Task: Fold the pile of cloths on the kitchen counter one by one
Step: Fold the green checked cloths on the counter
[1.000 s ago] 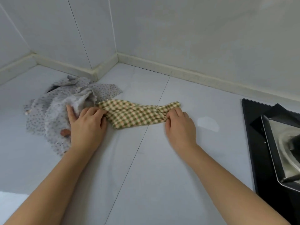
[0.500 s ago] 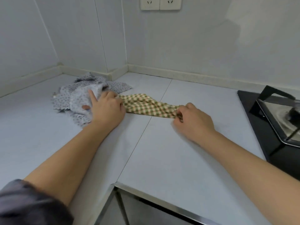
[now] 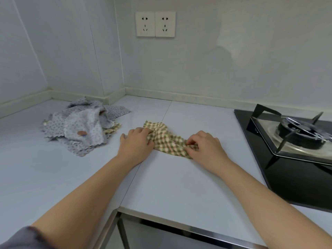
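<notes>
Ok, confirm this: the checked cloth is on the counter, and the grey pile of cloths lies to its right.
Wrong side. The checked cloth is on the counter, but the grey pile of cloths lies to its left, as the head view shows; the stove is on its right.

We see both bare forearms reaching from the bottom corners toward mid-frame. The left hand (image 3: 137,143) lies palm down, its fingers curled round the left end of the checked cloth (image 3: 164,139). The right hand (image 3: 206,146), knuckles up, pinches the cloth's right end with bent fingers. A grey sleeve (image 3: 19,239) shows at lower left.
</notes>
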Motion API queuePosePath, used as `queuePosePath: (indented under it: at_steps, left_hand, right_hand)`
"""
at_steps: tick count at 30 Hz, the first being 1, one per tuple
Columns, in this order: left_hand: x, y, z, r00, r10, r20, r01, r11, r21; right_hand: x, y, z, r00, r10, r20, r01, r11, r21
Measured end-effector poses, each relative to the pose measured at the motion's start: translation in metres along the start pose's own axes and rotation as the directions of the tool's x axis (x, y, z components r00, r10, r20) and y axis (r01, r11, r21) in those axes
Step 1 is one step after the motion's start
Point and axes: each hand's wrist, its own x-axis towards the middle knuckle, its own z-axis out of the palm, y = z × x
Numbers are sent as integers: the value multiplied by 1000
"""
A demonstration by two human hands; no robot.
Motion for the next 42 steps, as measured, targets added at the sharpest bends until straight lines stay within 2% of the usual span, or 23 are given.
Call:
queuePosePath:
  at_steps: [3, 6, 8, 11, 13, 14, 16, 17, 19, 22, 24, 28, 33, 35, 38, 40, 42]
  left_hand:
    - [-2, 2, 0, 997, 47, -55, -46, 999, 5]
    - [-3, 3, -1, 992, 37, -123, -31, 998, 56]
    - [-4, 2, -2, 988, 5, -151, -7, 1000, -7]
    - [-7, 2, -6, 981, 7, -194, -39, 986, -162]
    - [-9, 2, -7, 985, 87, -149, -127, 952, -280]
    - [-10, 2, -7, 977, 179, -112, -205, 930, -306]
    - [-11, 2, -4, 938, 342, -58, -346, 903, -256]
    - [-11, 2, -2, 929, 367, -43, -367, 904, -220]
    - [-10, 2, -2, 946, 309, -95, -322, 928, -186]
    - [-9, 2, -2, 967, 140, -214, -172, 976, -137]
    - [-9, 2, -3, 975, 86, -203, -111, 987, -113]
    - [-6, -1, -5, 994, 75, -76, -80, 994, -69]
    - [-7, -2, -6, 986, 126, -105, -134, 988, -74]
    - [-9, -3, -6, 974, 126, -186, -158, 973, -170]
    - [-10, 0, -16, 955, 52, -292, -188, 868, -459]
    - [-13, 7, -25, 955, 42, -295, -212, 790, -575]
    - [-16, 12, -32, 952, 81, -294, -252, 752, -609]
  right_hand:
    - [0, 0, 2, 998, -13, -68, 22, 990, 137]
    - [-1, 1, -3, 983, 99, -154, -34, 926, 377]
    - [-2, 3, -5, 972, 149, -180, -52, 889, 455]
    - [-3, 6, -9, 967, 127, -223, -9, 885, 465]
    - [-3, 6, -12, 969, 81, -232, 39, 881, 471]
    - [-4, 5, -13, 974, 46, -223, 66, 880, 470]
    - [-5, 5, -11, 984, -27, -176, 104, 889, 446]
    - [-5, 6, -10, 989, -34, -141, 94, 892, 442]
    - [-6, 7, -8, 996, 15, -88, 28, 883, 468]
    - [-5, 8, -8, 993, 76, -86, -21, 855, 519]
    - [-5, 10, -8, 995, 78, -59, -33, 840, 542]
    - [-6, 12, -7, 999, 39, -38, -11, 826, 564]
    - [-4, 16, -6, 994, -11, -110, 73, 811, 580]
    - [-1, 17, -6, 983, 2, -182, 101, 829, 550]
    - [3, 19, -9, 933, 121, -338, 88, 836, 541]
    - [5, 23, -13, 893, 195, -406, 77, 822, 564]
    - [6, 26, -15, 872, 234, -430, 83, 794, 602]
